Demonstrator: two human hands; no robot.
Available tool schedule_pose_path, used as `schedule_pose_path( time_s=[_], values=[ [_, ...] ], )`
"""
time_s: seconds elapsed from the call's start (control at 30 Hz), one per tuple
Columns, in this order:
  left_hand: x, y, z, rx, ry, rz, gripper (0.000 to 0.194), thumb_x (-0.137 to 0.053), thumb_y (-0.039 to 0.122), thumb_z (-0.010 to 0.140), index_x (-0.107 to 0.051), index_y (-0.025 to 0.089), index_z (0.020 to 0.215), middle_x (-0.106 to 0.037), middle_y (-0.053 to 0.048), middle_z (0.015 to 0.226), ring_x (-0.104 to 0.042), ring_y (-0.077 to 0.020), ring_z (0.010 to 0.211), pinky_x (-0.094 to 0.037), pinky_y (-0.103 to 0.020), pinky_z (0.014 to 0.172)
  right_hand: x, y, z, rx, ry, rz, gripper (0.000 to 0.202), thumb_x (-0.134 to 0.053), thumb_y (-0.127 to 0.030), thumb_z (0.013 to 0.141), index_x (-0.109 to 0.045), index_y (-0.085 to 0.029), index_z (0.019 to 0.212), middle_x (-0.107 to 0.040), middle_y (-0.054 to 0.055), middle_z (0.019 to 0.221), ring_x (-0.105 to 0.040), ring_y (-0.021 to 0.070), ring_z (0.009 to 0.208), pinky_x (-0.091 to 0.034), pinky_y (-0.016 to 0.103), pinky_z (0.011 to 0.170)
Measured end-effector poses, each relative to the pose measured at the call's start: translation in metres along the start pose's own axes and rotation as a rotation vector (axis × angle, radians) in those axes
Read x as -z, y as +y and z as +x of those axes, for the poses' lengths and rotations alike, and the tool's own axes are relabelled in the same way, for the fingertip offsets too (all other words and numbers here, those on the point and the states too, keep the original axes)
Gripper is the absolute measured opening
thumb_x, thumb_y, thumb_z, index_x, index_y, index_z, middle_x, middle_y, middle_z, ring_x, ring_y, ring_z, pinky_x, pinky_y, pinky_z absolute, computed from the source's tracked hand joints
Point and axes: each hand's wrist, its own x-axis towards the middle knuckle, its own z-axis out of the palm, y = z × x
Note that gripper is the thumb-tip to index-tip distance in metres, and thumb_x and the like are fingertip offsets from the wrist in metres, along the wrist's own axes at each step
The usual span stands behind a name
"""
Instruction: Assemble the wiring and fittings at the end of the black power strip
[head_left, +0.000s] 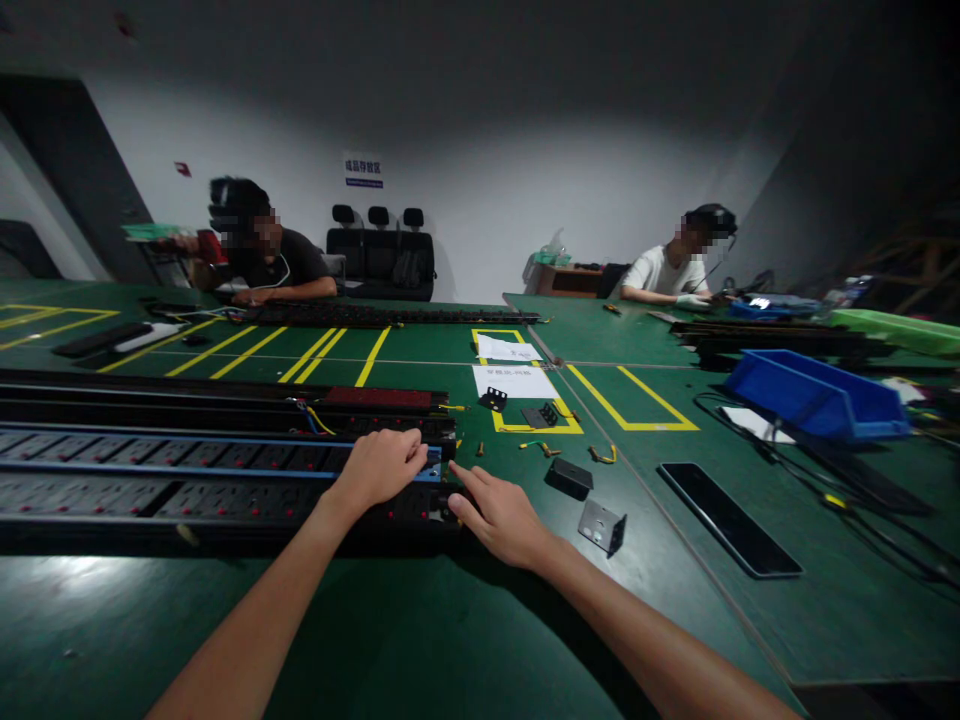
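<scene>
Your left hand curls over the right end of the blue-edged socket strip on the green table; whether it pinches anything, I cannot tell. Your right hand, thumb and forefinger spread, meets that end. The wall sign reads "成品存放区".

Pretty dim feed on my end
I'm getting a pale band across the wall, near-black upper right, glare on the green tabletop at lower left, wide-angle stretch toward the edges.
</scene>
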Motion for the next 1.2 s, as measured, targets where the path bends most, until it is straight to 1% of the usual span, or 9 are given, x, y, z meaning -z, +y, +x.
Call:
schedule_pose_path(
  time_s=[0.2, 0.93, 1.2],
  values=[
    [-0.0013, -0.0007, 0.0005, -0.009, 0.014, 0.003, 0.032, -0.039, 0.038, 0.097, -0.058, 0.022, 0.078, -0.069, -0.005, 0.074, -0.068, -0.0245, 0.071, -0.034, -0.028, 0.058, -0.0013, 0.0009, 0.0003, -0.001, 0.005, 0.005, 0.058, -0.027, -0.05, 0.104, -0.042, -0.017, 0.149, -0.063, 0.012, 0.122, -0.062, 0.0236, 0.107, -0.044, 0.03, 0.087],
    [-0.0023, -0.0013, 0.0001, -0.011, 0.01, 0.006, 0.033, -0.039, 0.039, 0.097, -0.061, 0.022, 0.08, -0.069, -0.006, 0.075, -0.067, -0.0237, 0.071, -0.037, -0.028, 0.062, -0.0031, 0.0022, -0.0003, 0.013, 0.021, 0.006, 0.058, -0.028, -0.049, 0.104, -0.042, -0.016, 0.149, -0.064, 0.012, 0.123, -0.062, 0.0243, 0.108, -0.045, 0.031, 0.089],
    [-0.0012, -0.0007, 0.0, -0.011, 0.011, 0.004, 0.032, -0.039, 0.038, 0.097, -0.058, 0.021, 0.078, -0.068, -0.005, 0.073, -0.067, -0.0234, 0.07, -0.035, -0.028, 0.06, -0.0038, 0.0026, -0.0005, 0.008, 0.017, 0.006, 0.058, -0.028, -0.05, 0.103, -0.04, -0.017, 0.15, -0.064, 0.012, 0.123, -0.062, 0.0251, 0.11, -0.045, 0.033, 0.09]
  ],
)
